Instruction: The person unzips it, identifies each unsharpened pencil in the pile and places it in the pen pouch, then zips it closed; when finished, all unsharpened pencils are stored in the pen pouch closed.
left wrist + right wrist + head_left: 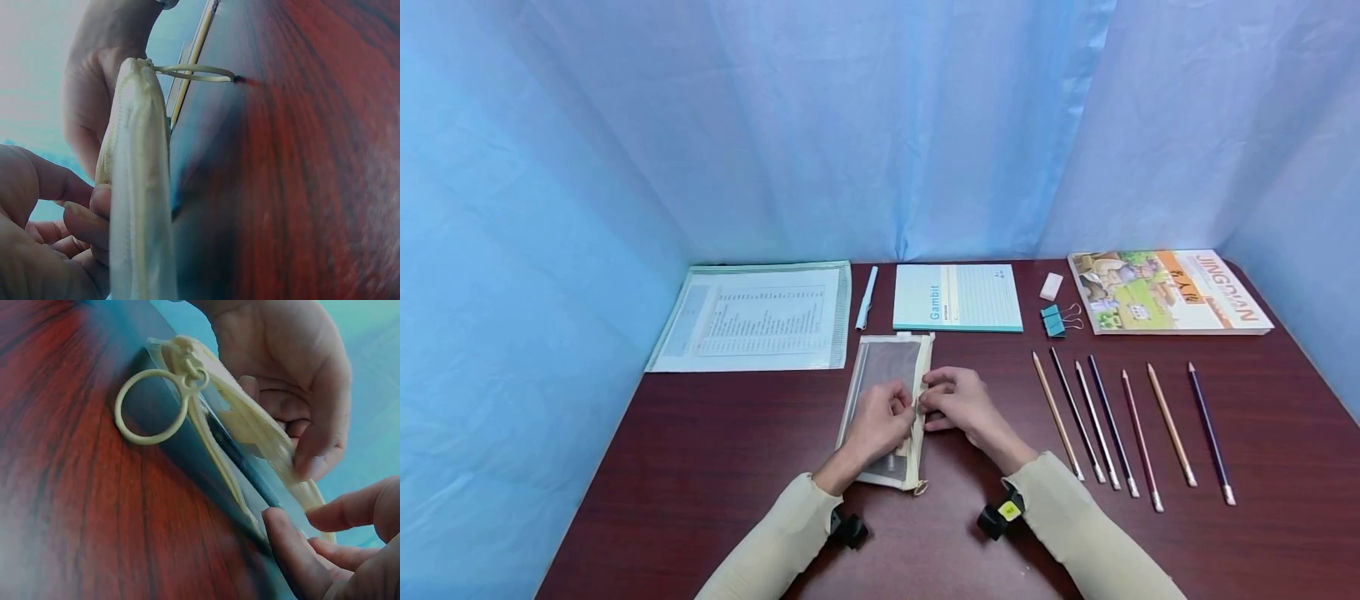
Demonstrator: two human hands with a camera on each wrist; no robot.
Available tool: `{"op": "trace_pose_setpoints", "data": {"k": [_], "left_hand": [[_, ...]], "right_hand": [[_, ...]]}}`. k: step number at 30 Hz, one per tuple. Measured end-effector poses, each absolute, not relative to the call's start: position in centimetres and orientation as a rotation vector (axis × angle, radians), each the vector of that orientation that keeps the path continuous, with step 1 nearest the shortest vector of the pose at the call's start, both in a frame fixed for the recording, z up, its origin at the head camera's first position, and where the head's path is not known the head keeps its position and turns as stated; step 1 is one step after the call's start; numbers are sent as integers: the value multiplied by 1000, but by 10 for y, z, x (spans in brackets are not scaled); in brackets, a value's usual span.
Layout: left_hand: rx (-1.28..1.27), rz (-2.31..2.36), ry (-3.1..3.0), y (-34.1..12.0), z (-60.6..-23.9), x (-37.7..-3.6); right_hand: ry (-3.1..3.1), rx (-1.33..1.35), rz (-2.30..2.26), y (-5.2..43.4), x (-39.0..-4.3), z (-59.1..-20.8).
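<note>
Head view puts the mesh pouch (887,364) just left of the worktop's (700,500) middle, lying lengthwise between the back and near edges with its zipped side toward the right edge. My left hand (883,412) pinches the zip lip; my right hand (958,404) faces it, fingers bent, thumb and fingertip gripping the same side of the mouth.

I judge the pouch light, limp and hard to break; the mesh will probably fold under pressure, so I'd hold it by the stiffer zip tape, one lip per hand. The ring pull (147,439) at the near end looks like another good hold.

From the right wrist I see the lips parted there, with a long dark strip (244,465) between them, though I can't identify it. Pale shapes show through the mesh, too vague to name. Near the worktop's back left corner, a clear folder (767,267) contains a printed sheet (775,308).
</note>
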State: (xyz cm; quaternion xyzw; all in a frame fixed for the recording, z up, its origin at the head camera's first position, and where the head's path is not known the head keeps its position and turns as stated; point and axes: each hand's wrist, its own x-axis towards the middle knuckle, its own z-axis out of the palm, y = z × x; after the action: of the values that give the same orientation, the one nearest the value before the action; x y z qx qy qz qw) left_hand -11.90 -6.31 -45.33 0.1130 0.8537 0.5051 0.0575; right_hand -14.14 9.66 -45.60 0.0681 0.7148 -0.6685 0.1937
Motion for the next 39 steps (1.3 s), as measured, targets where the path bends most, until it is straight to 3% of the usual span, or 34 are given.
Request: {"op": "trace_pose_setpoints", "data": {"k": [7, 16, 28, 39], "left_hand": [[350, 1507, 2633, -63, -454, -119], [370, 1501, 2660, -64, -454, -118], [357, 1507, 2632, -64, -455, -118], [357, 1511, 2633, -62, -453, -118]], "right_hand": [[2192, 54, -1778, 121, -131, -441], [2617, -46, -1568, 190, -119, -419], [3016, 77, -1106, 278, -112, -424], [3034, 137, -716, 295, -113, -432]]}}
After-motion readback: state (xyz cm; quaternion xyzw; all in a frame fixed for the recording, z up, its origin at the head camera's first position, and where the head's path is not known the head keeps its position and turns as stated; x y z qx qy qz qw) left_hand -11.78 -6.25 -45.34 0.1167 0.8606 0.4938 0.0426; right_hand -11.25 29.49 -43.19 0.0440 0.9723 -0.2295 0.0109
